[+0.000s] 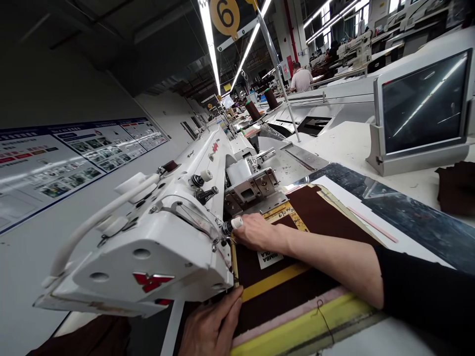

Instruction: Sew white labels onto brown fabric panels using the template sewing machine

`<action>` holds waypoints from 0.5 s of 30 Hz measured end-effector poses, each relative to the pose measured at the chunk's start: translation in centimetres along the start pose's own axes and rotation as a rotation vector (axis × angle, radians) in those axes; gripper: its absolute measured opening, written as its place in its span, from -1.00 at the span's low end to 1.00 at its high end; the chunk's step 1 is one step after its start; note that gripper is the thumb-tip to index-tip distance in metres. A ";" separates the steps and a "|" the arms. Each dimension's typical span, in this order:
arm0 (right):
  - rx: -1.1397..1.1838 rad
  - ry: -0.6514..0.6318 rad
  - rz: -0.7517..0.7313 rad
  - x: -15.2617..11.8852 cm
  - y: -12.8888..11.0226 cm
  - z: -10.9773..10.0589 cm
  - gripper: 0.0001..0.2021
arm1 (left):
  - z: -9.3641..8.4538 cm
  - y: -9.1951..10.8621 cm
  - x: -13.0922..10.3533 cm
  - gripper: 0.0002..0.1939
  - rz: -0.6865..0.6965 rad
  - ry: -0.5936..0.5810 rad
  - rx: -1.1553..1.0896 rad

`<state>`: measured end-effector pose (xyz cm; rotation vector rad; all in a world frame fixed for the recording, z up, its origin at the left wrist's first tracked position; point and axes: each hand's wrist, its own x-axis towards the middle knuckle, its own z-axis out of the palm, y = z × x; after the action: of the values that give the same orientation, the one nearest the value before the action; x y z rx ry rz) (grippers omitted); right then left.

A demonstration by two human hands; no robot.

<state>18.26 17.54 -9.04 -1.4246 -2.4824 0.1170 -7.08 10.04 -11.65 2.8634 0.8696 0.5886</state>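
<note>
A white sewing machine head (159, 252) fills the left and middle of the head view. Beside it lies a template frame with yellow strips (276, 283) over dark brown fabric (336, 217). My left hand (213, 324) rests at the frame's near left corner, fingers stretched out, fingertips touching the end of a yellow strip. Reaching across the fabric, my right hand (258, 232) is bent in close to the needle area. Its fingertips are hidden behind the machine's tension knob (233, 225), so what they touch is not visible. Below my right wrist lies a printed white label (270, 259).
A monitor with a dark screen (425, 101) stands at right, with brown cloth (456, 188) near it. Brown thread cones (253, 111) sit behind the machine. Another person (301, 78) is farther back. Posters (85, 153) line the left wall.
</note>
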 end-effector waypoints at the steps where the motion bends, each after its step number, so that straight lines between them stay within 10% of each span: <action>1: -0.001 0.000 0.002 0.0 0.1 -0.1 -0.78 | 0.0 0.0 0.0 -0.66 -0.001 0.002 -0.001; 15: -0.011 -0.007 -0.022 0.1 0.3 0.3 -0.78 | -0.1 0.1 -0.1 -0.64 0.008 0.008 -0.001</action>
<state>18.35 17.82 -9.33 -1.4030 -2.5077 0.1037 -7.16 9.84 -11.56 2.8670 0.8599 0.6010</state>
